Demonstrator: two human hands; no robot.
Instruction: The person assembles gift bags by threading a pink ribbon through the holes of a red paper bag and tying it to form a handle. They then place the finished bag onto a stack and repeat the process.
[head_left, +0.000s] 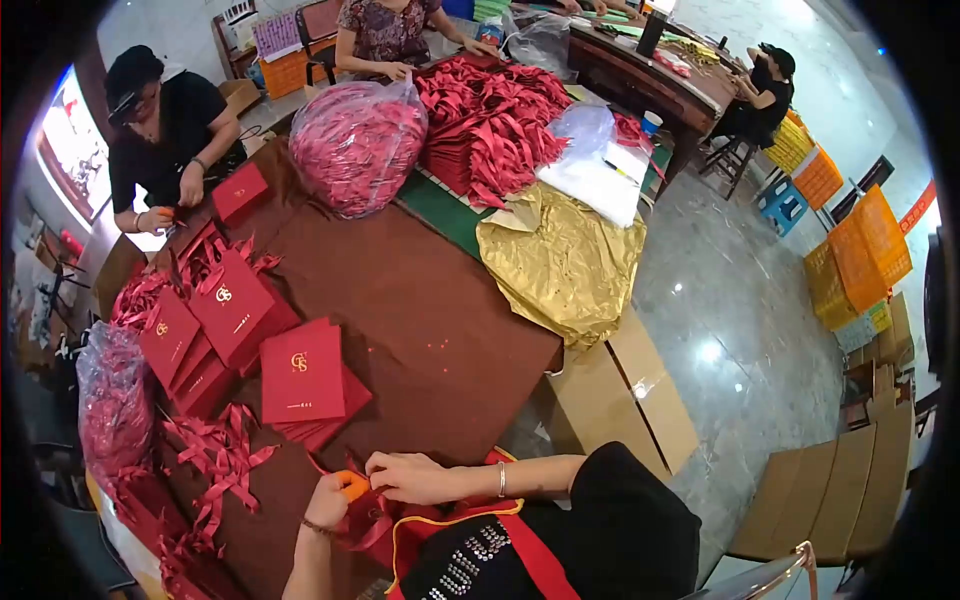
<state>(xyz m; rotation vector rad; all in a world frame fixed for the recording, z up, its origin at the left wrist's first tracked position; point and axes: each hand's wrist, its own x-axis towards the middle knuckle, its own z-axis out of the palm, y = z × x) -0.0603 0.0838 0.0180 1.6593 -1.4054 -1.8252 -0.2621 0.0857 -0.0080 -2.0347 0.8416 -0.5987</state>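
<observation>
Bench (440, 350) in creased brown cloth. Heaped satiny red ribbons (505, 110) far side; crinkled gold foil (563, 262) nearer; bulging clear plastic sack (358, 150). Flat, square-cornered red stacks (302, 378) left. Red bag (370, 538) at near edge, under wearer's hands, close together: left hand (333, 502) closed round smooth orange handle (352, 486); right hand (412, 478) curled, grip hidden, can't tell.

Shiny gold letters (298, 362) that look like "GS" stand on the red gift bags (303, 385) — the small line lower down is too tiny to read. Sparkly letters (468, 562) on the black shirt (437, 572) are hard to make out — so is the writing on the red sign (917, 206) at the far right.
</observation>
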